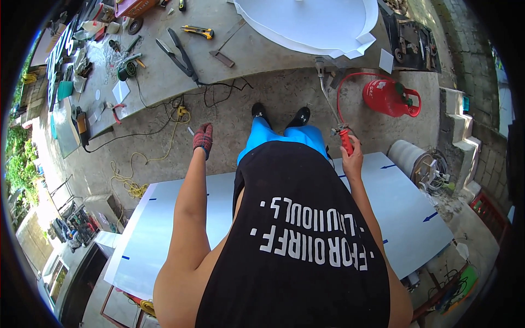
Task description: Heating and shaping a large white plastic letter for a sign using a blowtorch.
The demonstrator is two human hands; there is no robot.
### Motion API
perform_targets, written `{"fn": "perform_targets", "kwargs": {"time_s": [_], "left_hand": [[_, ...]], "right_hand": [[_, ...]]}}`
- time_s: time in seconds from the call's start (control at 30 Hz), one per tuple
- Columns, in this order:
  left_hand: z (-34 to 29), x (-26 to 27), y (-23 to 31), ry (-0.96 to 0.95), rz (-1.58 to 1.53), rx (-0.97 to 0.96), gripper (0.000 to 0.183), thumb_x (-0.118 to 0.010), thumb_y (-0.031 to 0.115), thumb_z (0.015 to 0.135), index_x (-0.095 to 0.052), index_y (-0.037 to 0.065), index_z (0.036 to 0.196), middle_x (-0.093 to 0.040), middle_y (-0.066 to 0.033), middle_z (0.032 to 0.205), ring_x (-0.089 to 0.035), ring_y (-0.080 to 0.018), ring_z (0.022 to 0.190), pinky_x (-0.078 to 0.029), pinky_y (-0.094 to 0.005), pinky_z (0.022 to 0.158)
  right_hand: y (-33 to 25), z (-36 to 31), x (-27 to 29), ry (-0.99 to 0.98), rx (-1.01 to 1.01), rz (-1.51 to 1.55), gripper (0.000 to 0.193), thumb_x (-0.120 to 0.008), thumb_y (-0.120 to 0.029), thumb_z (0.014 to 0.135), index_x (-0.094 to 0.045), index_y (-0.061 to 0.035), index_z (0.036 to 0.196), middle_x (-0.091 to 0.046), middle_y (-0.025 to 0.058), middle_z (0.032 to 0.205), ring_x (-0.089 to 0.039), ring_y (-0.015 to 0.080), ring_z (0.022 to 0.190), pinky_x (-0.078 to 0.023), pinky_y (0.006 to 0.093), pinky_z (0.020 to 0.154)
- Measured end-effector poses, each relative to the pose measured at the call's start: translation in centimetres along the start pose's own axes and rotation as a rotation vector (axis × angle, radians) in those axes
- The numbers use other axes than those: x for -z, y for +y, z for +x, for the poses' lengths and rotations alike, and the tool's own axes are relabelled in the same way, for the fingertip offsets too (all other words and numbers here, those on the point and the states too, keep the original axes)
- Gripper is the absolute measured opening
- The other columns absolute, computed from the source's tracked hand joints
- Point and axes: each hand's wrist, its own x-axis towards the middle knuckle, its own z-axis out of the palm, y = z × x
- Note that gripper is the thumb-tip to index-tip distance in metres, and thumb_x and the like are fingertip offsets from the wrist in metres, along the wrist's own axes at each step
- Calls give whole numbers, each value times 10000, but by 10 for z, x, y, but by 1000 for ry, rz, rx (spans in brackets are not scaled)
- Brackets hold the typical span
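My right hand is wrapped round the red handle of a gas torch. The torch's metal tube runs up and away to a burner head, just below the rim of a large white round sheet piece on the workbench. A red hose curves from the torch to a red gas cylinder on the floor at the right. My left hand, in a dark red and grey glove, hangs over the floor at the left with fingers extended and nothing visible in it. No flame can be made out.
The grey workbench carries a hair straightener-like black tool, a yellow utility knife and assorted clutter at the left. Black cables and a yellow cord trail over the floor. Behind me lies a white sheet with blue marks.
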Motion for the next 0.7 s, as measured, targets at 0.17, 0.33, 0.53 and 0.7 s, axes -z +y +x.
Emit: {"fn": "perform_targets", "kwargs": {"time_s": [0.17,0.33,0.53,0.7], "left_hand": [[17,8,21,-6,-27,-53,403,-567,374,1009,-663,78,1265,-699,-190,1205,-653,-344,1145,-490,-406,986],[12,-2,33,-83,-88,-84,393,-584,364,1002,-661,85,1268,-691,-188,1227,-647,-339,1161,-483,-403,999],[16,-7,1,-109,-36,-57,397,-582,373,1009,-666,93,1277,-695,-163,1229,-641,-309,1164,-476,-392,1002],[20,4,0,-118,-6,1,410,-574,381,1019,-664,85,1288,-698,-147,1233,-634,-289,1173,-469,-380,1008]], "right_hand": [[-2,-10,-24,27,30,-15,498,-693,-39,847,-532,-69,1317,-623,179,1254,-600,394,1169,-468,438,1000],[-23,-11,-34,75,100,-45,501,-691,-28,841,-534,-75,1315,-616,175,1256,-593,396,1170,-467,441,998],[-34,-10,-46,71,108,-30,504,-691,-26,841,-536,-81,1318,-617,177,1249,-595,398,1164,-470,445,991],[-34,-8,-57,61,107,0,506,-691,-27,839,-540,-80,1319,-618,182,1248,-593,404,1159,-469,451,987]]}}
